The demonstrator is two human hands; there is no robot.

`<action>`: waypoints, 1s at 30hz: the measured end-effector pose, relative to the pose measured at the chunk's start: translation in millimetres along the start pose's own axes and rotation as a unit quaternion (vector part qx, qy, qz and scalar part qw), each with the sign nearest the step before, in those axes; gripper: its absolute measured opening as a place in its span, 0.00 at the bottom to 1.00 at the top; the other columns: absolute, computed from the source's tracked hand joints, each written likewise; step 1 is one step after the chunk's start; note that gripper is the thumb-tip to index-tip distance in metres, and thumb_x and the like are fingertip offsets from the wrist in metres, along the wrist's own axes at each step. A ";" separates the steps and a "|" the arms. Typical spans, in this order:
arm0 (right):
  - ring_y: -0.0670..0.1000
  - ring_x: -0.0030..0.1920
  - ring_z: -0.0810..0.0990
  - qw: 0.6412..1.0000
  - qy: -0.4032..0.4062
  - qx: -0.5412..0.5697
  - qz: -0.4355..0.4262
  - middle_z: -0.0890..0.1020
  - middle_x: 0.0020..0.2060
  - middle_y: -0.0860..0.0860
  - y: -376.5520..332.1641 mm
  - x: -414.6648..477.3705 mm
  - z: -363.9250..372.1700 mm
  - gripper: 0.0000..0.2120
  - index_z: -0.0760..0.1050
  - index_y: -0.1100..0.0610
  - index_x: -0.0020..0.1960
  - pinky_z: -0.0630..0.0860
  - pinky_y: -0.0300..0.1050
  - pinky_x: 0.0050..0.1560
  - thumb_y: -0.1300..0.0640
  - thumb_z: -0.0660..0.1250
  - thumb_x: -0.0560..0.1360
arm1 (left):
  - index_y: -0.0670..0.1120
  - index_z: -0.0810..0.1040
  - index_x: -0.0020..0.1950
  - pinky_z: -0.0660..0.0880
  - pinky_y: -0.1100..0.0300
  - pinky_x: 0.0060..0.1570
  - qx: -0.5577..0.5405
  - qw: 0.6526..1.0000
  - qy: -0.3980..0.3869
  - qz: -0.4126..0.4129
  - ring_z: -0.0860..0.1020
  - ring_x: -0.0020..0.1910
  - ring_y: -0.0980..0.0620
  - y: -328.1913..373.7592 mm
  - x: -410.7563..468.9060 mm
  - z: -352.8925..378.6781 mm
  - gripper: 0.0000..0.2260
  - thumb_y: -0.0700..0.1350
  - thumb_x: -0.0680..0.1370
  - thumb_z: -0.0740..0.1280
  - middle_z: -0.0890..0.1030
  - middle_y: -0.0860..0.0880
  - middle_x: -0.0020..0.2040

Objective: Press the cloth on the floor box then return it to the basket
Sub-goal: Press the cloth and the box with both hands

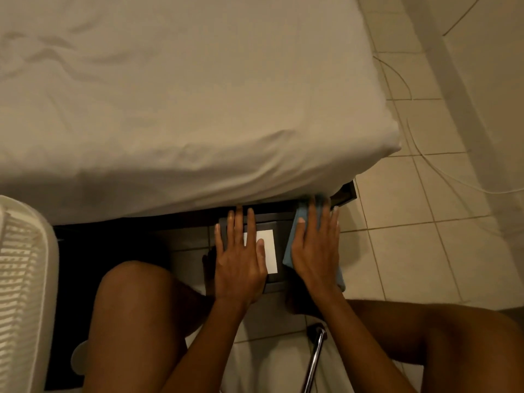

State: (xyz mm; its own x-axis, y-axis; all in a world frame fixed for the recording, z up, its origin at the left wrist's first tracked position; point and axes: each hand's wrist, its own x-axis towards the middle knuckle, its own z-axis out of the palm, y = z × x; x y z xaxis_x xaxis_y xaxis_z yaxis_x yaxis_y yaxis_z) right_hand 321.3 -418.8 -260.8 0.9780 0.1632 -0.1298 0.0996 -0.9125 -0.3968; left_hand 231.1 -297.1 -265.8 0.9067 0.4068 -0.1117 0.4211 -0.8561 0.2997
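A dark box (280,245) with a white label (270,251) stands on the tiled floor at the foot of the bed. A folded blue cloth (295,239) lies along the box's right side. My right hand (317,248) rests flat on the cloth, fingers spread and pointing toward the bed. My left hand (239,256) lies flat on the box's left part, partly covering the label. A white slatted basket (25,279) stands at the left edge of the view.
The bed (184,95) with a beige sheet fills the upper view and overhangs the box. My bare knees frame the box. A chrome chair leg (314,361) shows at the bottom. White cables (419,148) trail over the tiles at right.
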 end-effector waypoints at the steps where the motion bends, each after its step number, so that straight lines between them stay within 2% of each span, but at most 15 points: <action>1: 0.55 0.81 0.43 1.000 0.000 -0.011 -0.027 0.47 0.81 0.53 -0.3 -9.5 2.4 0.29 0.46 0.50 0.81 0.49 0.59 0.79 0.43 0.46 0.83 | 0.46 0.42 0.81 0.47 0.43 0.79 -0.001 1.000 0.000 -0.001 0.46 0.81 0.46 0.0 -0.2 0.2 0.27 0.53 0.83 0.40 0.46 0.43 0.82; 5: 0.50 0.81 0.40 0.990 -0.055 -0.012 -0.131 0.43 0.81 0.49 23.4 -45.3 -7.9 0.29 0.44 0.48 0.81 0.43 0.54 0.79 0.42 0.44 0.83 | 0.47 0.43 0.81 0.49 0.42 0.78 -0.004 1.000 0.000 -0.001 0.46 0.81 0.46 1.3 1.3 0.4 0.27 0.53 0.83 0.41 0.47 0.43 0.82; 7: 0.51 0.81 0.40 0.993 -0.042 -0.014 -0.109 0.43 0.81 0.49 26.8 -29.7 -8.9 0.30 0.44 0.48 0.81 0.45 0.54 0.79 0.41 0.44 0.82 | 0.46 0.43 0.81 0.49 0.42 0.78 -0.002 1.000 0.001 0.001 0.46 0.81 0.46 2.1 1.5 1.0 0.27 0.53 0.83 0.43 0.47 0.43 0.82; 9: 0.53 0.81 0.42 0.999 -0.006 -0.011 -0.047 0.46 0.81 0.52 12.6 -6.5 -4.4 0.30 0.46 0.49 0.81 0.48 0.57 0.79 0.42 0.45 0.82 | 0.46 0.43 0.81 0.49 0.42 0.78 -0.001 1.000 0.006 0.004 0.46 0.81 0.46 1.7 1.8 1.6 0.27 0.52 0.83 0.43 0.47 0.43 0.82; 11: 0.55 0.81 0.45 0.999 0.009 -0.023 -0.023 0.50 0.81 0.54 -5.3 4.3 2.1 0.29 0.48 0.51 0.81 0.48 0.59 0.79 0.43 0.45 0.82 | 0.46 0.43 0.81 0.47 0.42 0.78 0.004 1.000 0.009 0.005 0.46 0.81 0.46 0.9 2.0 2.2 0.27 0.52 0.83 0.43 0.47 0.43 0.82; 13: 0.55 0.81 0.45 0.996 0.002 -0.049 -0.071 0.50 0.81 0.54 -7.0 -7.9 3.8 0.29 0.49 0.52 0.81 0.47 0.57 0.79 0.44 0.44 0.83 | 0.46 0.43 0.81 0.47 0.42 0.78 0.001 1.000 0.005 0.005 0.46 0.81 0.46 0.4 1.8 2.6 0.27 0.52 0.83 0.44 0.46 0.43 0.82; 17: 0.52 0.81 0.41 0.974 -0.070 -0.043 -0.210 0.45 0.81 0.49 27.6 -37.6 -12.9 0.29 0.45 0.48 0.81 0.43 0.54 0.79 0.44 0.47 0.83 | 0.45 0.44 0.81 0.46 0.42 0.78 -0.001 1.000 0.005 0.001 0.45 0.81 0.46 2.3 1.6 1.8 0.27 0.52 0.84 0.44 0.46 0.43 0.82; 18: 0.52 0.81 0.42 0.977 -0.068 -0.033 -0.199 0.45 0.81 0.49 32.7 -31.2 -15.2 0.29 0.45 0.47 0.81 0.45 0.55 0.79 0.44 0.48 0.83 | 0.46 0.43 0.81 0.46 0.42 0.78 -0.003 1.000 0.005 0.002 0.45 0.81 0.46 3.0 1.5 1.0 0.27 0.52 0.84 0.44 0.46 0.43 0.82; 21: 0.53 0.81 0.44 0.996 -0.028 -0.006 -0.079 0.49 0.81 0.51 14.6 -0.4 -10.9 0.29 0.48 0.48 0.81 0.50 0.60 0.79 0.42 0.47 0.82 | 0.46 0.43 0.81 0.44 0.42 0.78 -0.002 1.000 0.003 0.005 0.44 0.81 0.46 2.0 2.2 1.3 0.27 0.52 0.84 0.45 0.45 0.43 0.82; 22: 0.54 0.81 0.45 0.998 -0.018 -0.016 -0.064 0.51 0.81 0.52 4.9 1.9 -7.4 0.29 0.49 0.49 0.81 0.51 0.60 0.79 0.43 0.47 0.82 | 0.46 0.43 0.81 0.44 0.43 0.78 0.000 1.000 0.003 0.004 0.44 0.81 0.46 1.1 2.3 1.0 0.27 0.52 0.84 0.45 0.45 0.43 0.82; 24: 0.55 0.81 0.45 0.995 -0.009 -0.038 -0.096 0.51 0.81 0.53 -6.1 -9.5 -2.3 0.28 0.49 0.52 0.81 0.48 0.58 0.79 0.45 0.47 0.83 | 0.46 0.43 0.81 0.46 0.42 0.78 0.005 1.000 0.004 0.000 0.45 0.81 0.46 0.8 2.2 0.9 0.27 0.52 0.84 0.45 0.46 0.43 0.82; 27: 0.53 0.81 0.42 0.981 -0.063 -0.024 -0.182 0.47 0.81 0.52 9.8 -42.7 -6.8 0.29 0.47 0.52 0.81 0.43 0.53 0.80 0.45 0.45 0.83 | 0.46 0.43 0.81 0.47 0.41 0.78 -0.002 1.000 0.000 -0.002 0.45 0.81 0.47 2.3 1.0 0.7 0.27 0.52 0.84 0.44 0.46 0.43 0.82; 28: 0.52 0.81 0.41 0.979 -0.075 -0.024 -0.189 0.47 0.81 0.52 17.9 -45.0 -9.4 0.29 0.46 0.51 0.81 0.44 0.53 0.80 0.44 0.45 0.83 | 0.46 0.43 0.81 0.48 0.41 0.78 -0.003 1.000 0.001 0.000 0.45 0.81 0.47 2.8 1.1 0.4 0.26 0.52 0.84 0.43 0.46 0.43 0.82; 30: 0.52 0.81 0.43 0.986 -0.058 -0.029 -0.152 0.48 0.81 0.52 19.4 -29.8 -9.5 0.29 0.46 0.51 0.81 0.47 0.56 0.80 0.43 0.43 0.83 | 0.46 0.44 0.81 0.48 0.41 0.78 -0.005 1.000 0.000 0.000 0.46 0.81 0.47 3.0 2.2 -0.4 0.26 0.53 0.84 0.43 0.47 0.43 0.82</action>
State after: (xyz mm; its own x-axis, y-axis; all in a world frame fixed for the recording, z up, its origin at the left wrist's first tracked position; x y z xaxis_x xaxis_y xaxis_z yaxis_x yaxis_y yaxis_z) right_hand 295.8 -444.9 -256.0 0.8744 0.4707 -0.1178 0.3977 -0.8344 -0.3817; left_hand 234.4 -298.7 -264.9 0.9062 0.4079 -0.1111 0.4216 -0.8524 0.3092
